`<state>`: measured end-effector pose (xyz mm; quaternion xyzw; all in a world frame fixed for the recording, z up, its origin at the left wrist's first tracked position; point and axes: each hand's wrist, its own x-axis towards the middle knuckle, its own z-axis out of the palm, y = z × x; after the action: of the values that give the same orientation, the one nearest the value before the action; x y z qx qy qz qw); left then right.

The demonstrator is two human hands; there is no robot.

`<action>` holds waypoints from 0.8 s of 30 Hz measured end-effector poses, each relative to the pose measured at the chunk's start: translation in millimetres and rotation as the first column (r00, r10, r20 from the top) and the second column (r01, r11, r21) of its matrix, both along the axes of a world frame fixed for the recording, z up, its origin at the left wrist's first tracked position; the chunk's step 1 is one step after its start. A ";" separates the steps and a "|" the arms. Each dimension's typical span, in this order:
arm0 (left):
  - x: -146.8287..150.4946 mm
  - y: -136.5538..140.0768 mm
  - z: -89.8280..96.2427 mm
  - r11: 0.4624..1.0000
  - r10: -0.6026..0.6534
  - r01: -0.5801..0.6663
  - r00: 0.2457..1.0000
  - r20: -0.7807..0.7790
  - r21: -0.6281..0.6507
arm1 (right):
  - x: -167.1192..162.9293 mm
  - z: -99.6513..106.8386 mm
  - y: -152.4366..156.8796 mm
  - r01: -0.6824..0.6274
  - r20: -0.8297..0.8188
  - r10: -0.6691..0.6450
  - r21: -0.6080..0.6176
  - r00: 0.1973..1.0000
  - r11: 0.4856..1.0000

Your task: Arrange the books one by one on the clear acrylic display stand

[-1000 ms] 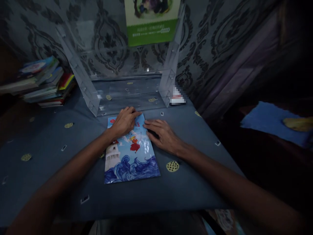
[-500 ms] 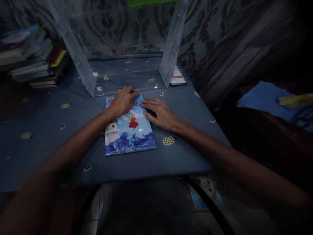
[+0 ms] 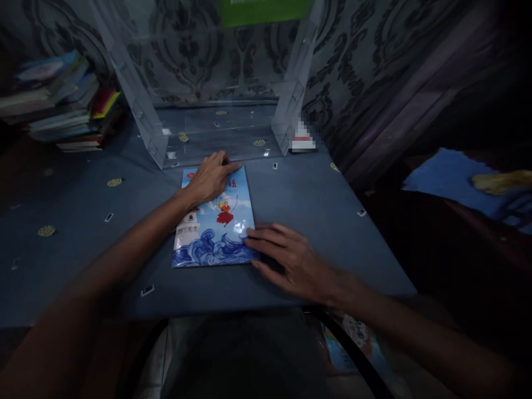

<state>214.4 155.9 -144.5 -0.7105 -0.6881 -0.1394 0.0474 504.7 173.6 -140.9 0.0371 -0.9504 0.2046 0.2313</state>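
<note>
A thin blue picture book (image 3: pixel 208 238) lies closed on the table, its cover showing waves, a white tower and a figure in red. Across its upper part rests my left hand (image 3: pixel 213 176), fingers stretched toward the top edge and covering part of the title. My right hand (image 3: pixel 291 257) is at the lower right edge of the book, fingers apart, the fingertips touching the cover near the corner. Neither hand is wrapped around anything.
Behind the book stands a clear plastic rack (image 3: pixel 155 141) with a green label (image 3: pixel 266 12). Stacked books (image 3: pixel 62 105) lie at the back left. The table's patterned cloth (image 3: pixel 83 210) ends at a right edge, beyond which is a blue cloth (image 3: pixel 440 177). Another book (image 3: pixel 353 343) lies below the table.
My right hand has slid down from the book's upper right side to its lower right corner. The book has turned slightly clockwise, while my left hand stays on its top.
</note>
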 end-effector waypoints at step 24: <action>89.6 -9.5 49.8 0.908 0.290 -0.349 0.923 -0.252 -0.232 | -97.3 -27.9 97.9 0.271 -0.049 -0.350 -0.536 0.936 0.800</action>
<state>304.0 146.4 -94.7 -0.5981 -0.7991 0.0427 0.0448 407.4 271.6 -168.8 -0.1686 -0.8329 0.4100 0.3314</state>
